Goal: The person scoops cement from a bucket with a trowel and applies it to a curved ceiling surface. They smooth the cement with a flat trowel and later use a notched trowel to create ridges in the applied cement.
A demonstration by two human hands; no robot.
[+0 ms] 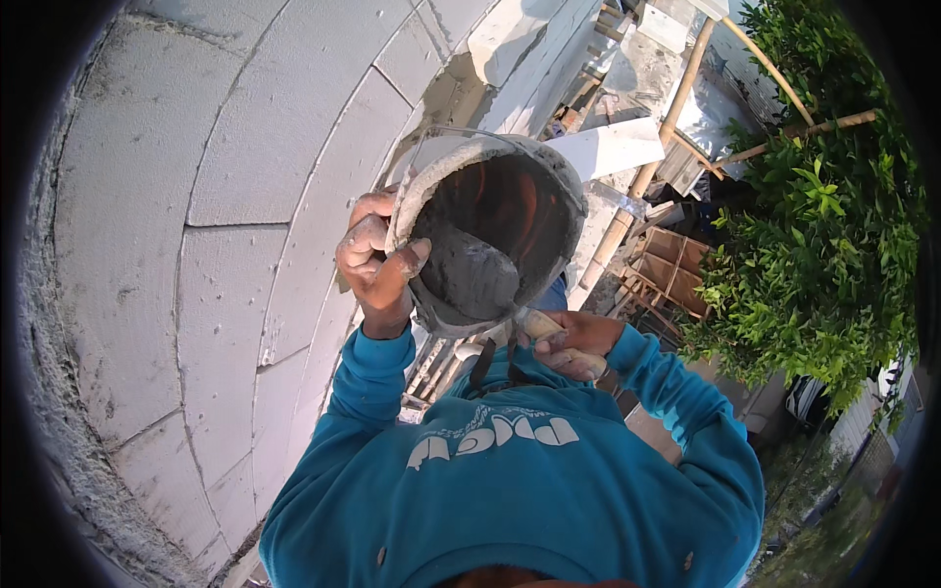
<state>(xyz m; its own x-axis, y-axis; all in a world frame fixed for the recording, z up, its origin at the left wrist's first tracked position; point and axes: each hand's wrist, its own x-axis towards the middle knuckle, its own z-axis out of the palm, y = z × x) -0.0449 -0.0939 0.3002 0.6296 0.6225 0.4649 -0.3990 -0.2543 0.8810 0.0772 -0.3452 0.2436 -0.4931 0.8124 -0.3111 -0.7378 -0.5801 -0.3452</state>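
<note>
Two hands grasp: the left hand (377, 260) the rim of a round, mortar-crusted grey bucket (431, 174), the right hand (573, 343) a pale, rounded tool handle (536, 324). If the rim slips, this bucket, beside the white block wall (235, 284), could spill its wet grey mortar (472, 272).

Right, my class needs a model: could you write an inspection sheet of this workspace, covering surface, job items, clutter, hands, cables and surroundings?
Surface: pale block wall with visible joints, on the person's left.
Job items: bucket containing a grey, mortar-like mass; pale handle near its rim, far end not clearly visible.
Clutter: brown frame and white slab beyond the bucket, to the right.
Hands: left hand grips the bucket's rim, thumb over its edge; right hand grips the handle.
Cables: nothing clearly seen.
Surroundings: bamboo pole; leafy tree at right.
</note>
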